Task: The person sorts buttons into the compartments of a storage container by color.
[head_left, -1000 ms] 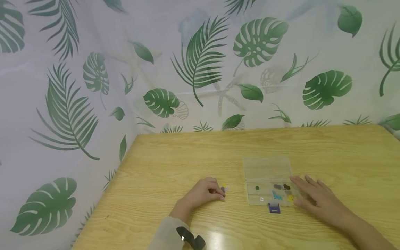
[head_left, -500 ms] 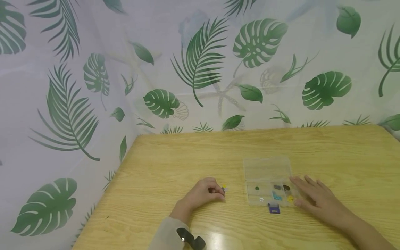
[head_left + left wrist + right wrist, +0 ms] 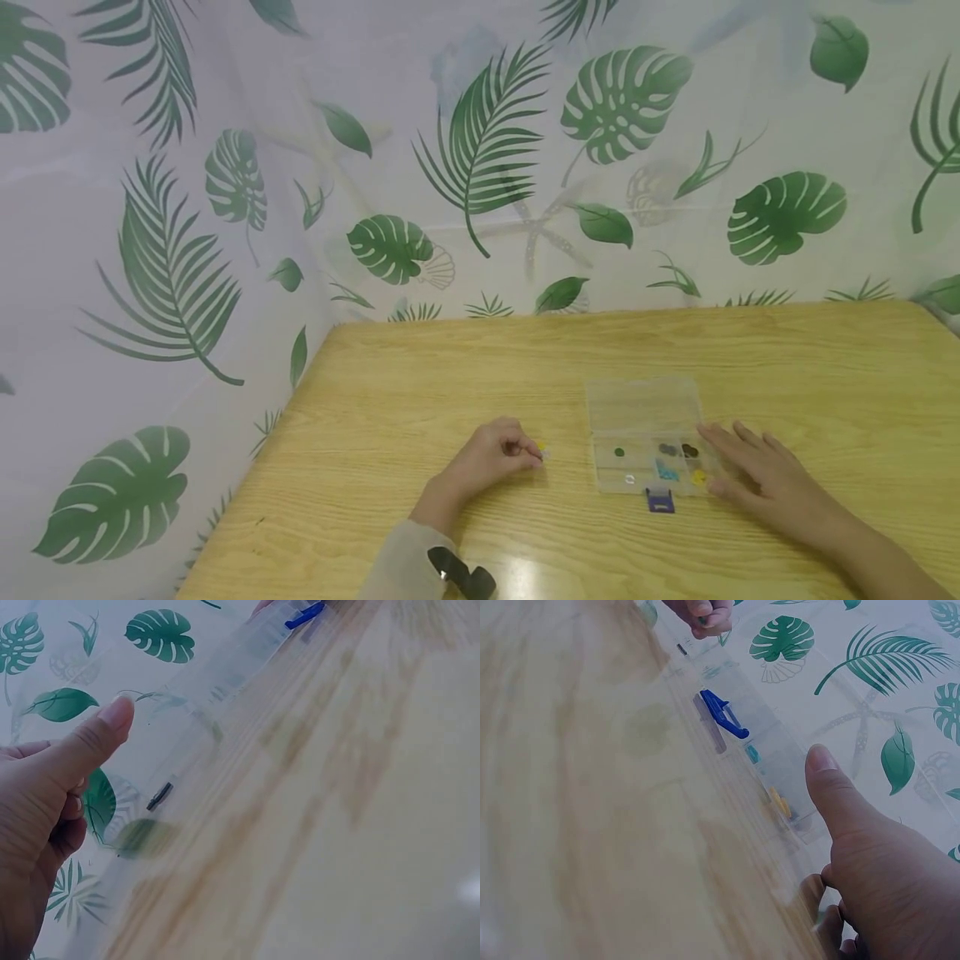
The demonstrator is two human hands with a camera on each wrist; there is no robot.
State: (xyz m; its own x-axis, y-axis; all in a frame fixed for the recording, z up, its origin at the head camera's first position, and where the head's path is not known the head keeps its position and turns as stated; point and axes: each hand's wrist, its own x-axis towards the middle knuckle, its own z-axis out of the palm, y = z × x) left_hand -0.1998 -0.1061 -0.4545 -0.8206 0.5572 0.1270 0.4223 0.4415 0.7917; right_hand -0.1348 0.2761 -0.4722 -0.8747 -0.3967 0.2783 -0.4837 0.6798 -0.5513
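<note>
My left hand [image 3: 495,454] is low over the table, thumb and forefinger pinched together on a small dark grey piece, almost wholly hidden by the fingertips. Right beside them lie a small yellow piece [image 3: 541,447] and a clear one. My right hand [image 3: 776,483] rests with spread fingers at the right side of a clear plastic compartment box [image 3: 641,407], its lid open towards the back. In the box are a green round piece [image 3: 619,452], grey pieces [image 3: 667,449], dark brown pieces [image 3: 689,451], turquoise pieces [image 3: 667,471], yellow pieces [image 3: 699,477] and a clear ring [image 3: 629,479].
A blue-purple clasp [image 3: 660,501] sticks out from the box's front edge. On the wooden table [image 3: 450,358], a small dark thing [image 3: 159,796] shows in the left wrist view. Leaf-printed cloth [image 3: 480,167] hangs behind and to the left.
The dark grey piece beside the yellow one has left its spot on the table. My left fingertips have lifted slightly and shifted right. The right hand and box stay put.
</note>
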